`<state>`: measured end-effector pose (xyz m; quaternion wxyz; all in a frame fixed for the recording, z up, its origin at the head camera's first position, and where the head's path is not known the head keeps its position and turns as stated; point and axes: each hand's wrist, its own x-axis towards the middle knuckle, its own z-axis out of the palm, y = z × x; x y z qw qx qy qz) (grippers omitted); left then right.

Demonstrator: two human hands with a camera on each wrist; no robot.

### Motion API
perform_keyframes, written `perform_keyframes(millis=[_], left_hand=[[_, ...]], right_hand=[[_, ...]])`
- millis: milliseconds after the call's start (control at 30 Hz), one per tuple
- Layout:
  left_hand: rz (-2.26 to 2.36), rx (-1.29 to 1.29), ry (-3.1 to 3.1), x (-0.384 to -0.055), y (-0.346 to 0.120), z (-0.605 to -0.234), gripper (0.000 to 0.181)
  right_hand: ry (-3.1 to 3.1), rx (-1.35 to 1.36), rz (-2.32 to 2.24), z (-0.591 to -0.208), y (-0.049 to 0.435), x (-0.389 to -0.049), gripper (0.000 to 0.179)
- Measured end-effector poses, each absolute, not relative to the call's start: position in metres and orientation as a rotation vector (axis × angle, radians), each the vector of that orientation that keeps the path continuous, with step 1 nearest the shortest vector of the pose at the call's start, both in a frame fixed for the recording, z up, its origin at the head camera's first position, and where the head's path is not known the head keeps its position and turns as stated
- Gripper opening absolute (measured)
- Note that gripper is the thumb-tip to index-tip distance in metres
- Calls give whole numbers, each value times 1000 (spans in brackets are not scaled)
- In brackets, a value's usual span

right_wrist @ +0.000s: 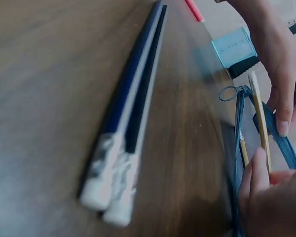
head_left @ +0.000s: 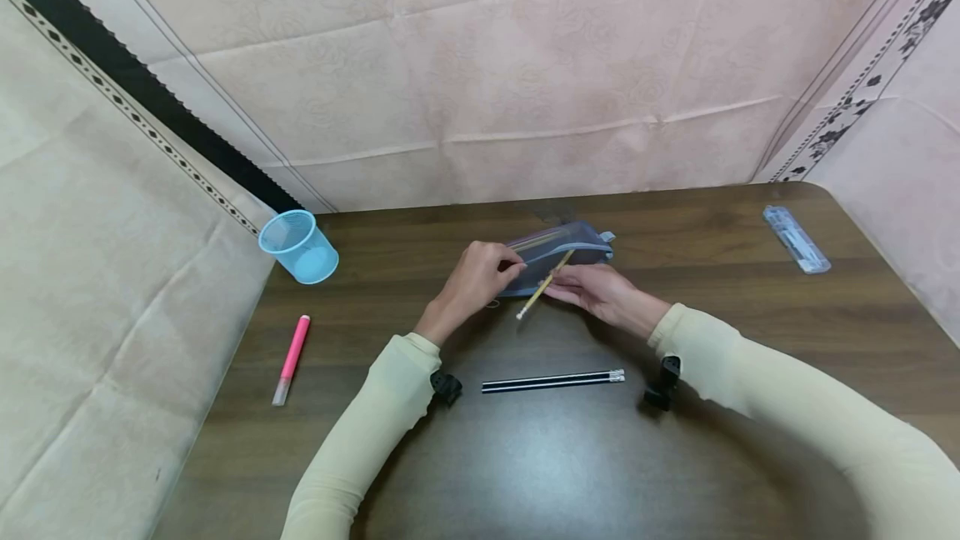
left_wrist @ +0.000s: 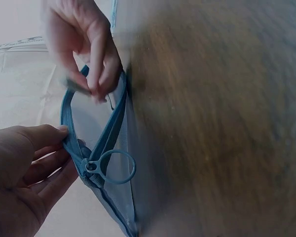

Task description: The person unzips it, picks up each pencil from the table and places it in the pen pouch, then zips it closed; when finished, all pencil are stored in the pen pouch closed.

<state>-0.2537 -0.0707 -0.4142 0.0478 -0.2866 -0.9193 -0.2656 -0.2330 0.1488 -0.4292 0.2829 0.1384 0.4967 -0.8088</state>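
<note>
A see-through zip pouch [head_left: 581, 233] with blue edging lies near the back of the table, its zipper undone. My left hand [head_left: 478, 280] pinches one edge of its mouth between thumb and fingers. My right hand [head_left: 603, 292] pinches a yellow pencil [head_left: 542, 287] over the opening, the eraser end pointing out toward the near side. In the left wrist view a ring-shaped zipper pull [left_wrist: 133, 170] hangs at the mouth's near end. The right wrist view shows part of another yellow pencil [right_wrist: 243, 151] inside the pouch.
Two dark striped pencils [head_left: 553, 382] lie side by side in front of the hands. To the left are a pink marker [head_left: 292, 359] and a tilted-looking blue cup [head_left: 303, 252] by the table's edge. A light-blue packet [head_left: 797, 240] lies at the far right.
</note>
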Motion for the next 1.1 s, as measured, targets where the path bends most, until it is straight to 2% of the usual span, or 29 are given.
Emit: perform_keyframes(millis=[167, 367, 867, 1100], left_hand=[[-812, -868, -2808, -253, -70, -414, 17], [-808, -841, -2824, -252, -70, -415, 17], [-821, -842, -2827, -253, -69, -413, 17], [-807, -839, -2827, -254, -69, -411, 16]], right_hand=[[1326, 483, -2226, -429, 139, -243, 28], [1349, 574, -2245, -428, 125, -250, 45], [1286, 721, -2360, -431, 105, -265, 49], [1325, 609, -2314, -428, 108, -257, 49]])
